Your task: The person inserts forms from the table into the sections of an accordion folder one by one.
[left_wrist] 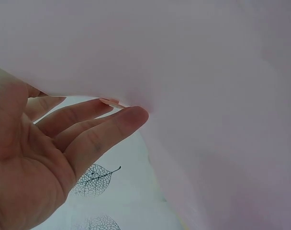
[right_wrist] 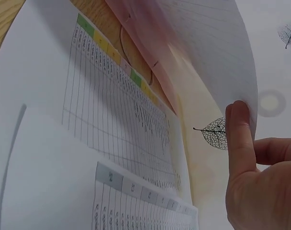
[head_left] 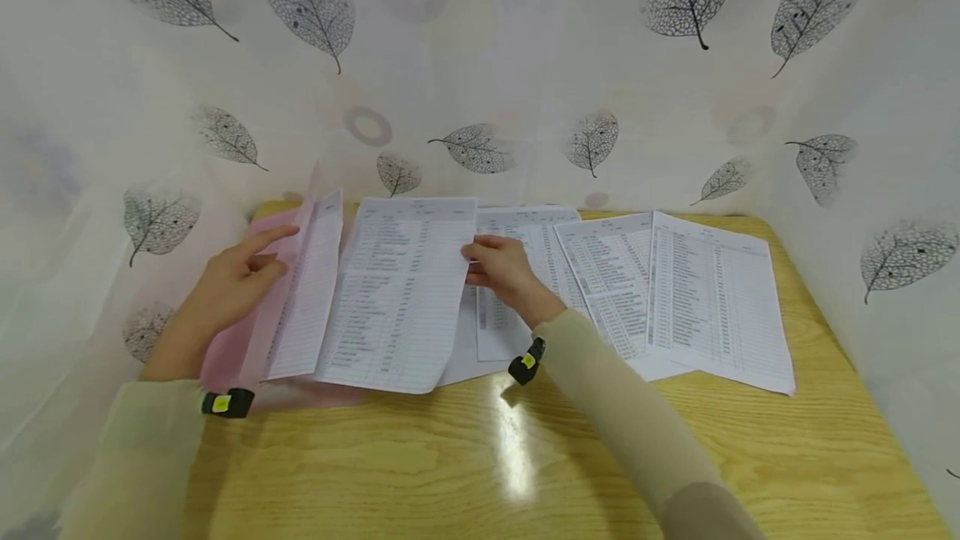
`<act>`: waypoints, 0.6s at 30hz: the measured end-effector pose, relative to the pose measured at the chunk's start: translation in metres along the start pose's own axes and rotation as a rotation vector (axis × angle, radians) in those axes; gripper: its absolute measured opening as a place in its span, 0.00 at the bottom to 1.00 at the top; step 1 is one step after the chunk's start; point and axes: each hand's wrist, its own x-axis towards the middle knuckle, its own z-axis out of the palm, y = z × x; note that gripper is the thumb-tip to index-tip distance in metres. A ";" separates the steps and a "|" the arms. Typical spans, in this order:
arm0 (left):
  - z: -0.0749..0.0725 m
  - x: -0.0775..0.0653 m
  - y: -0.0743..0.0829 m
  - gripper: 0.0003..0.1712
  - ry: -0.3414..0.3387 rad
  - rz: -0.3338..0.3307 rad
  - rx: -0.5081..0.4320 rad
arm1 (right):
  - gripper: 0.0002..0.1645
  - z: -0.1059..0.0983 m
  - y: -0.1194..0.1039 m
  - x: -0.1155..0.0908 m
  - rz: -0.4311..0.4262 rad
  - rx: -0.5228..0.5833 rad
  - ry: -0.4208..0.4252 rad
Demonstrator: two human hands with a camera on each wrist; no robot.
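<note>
At the left, a pink folder (head_left: 225,348) lies on the table with its cover (head_left: 273,315) raised. My left hand (head_left: 240,277) reaches in from the left with its index finger extended, fingertips touching the cover; in the left wrist view the pink surface (left_wrist: 217,110) fills most of the frame. Just right of the cover a printed sheet (head_left: 309,298) stands tilted. My right hand (head_left: 506,269) pinches the right edge of another printed sheet (head_left: 397,298), which is lifted and curves at its bottom corner. The right wrist view shows that sheet's underside (right_wrist: 217,43) by the fingertips.
More printed table sheets lie overlapping to the right: one (head_left: 502,323) beneath my right hand, another (head_left: 615,298), and one (head_left: 712,298) farthest right. They rest on a wooden table (head_left: 420,457). A leaf-patterned cloth (head_left: 525,90) hangs behind and at both sides.
</note>
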 end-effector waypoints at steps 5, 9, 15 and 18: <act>0.001 0.001 -0.003 0.31 0.007 0.008 0.001 | 0.31 0.009 -0.003 0.002 0.015 -0.011 -0.012; 0.002 0.002 -0.005 0.31 0.014 0.017 0.003 | 0.30 0.015 -0.002 0.006 0.032 -0.023 -0.025; 0.002 0.002 -0.005 0.31 0.002 0.000 -0.009 | 0.30 0.027 -0.001 0.015 0.047 -0.020 -0.042; 0.002 0.001 -0.004 0.31 -0.003 -0.006 -0.014 | 0.31 0.035 -0.002 0.016 0.048 -0.044 -0.053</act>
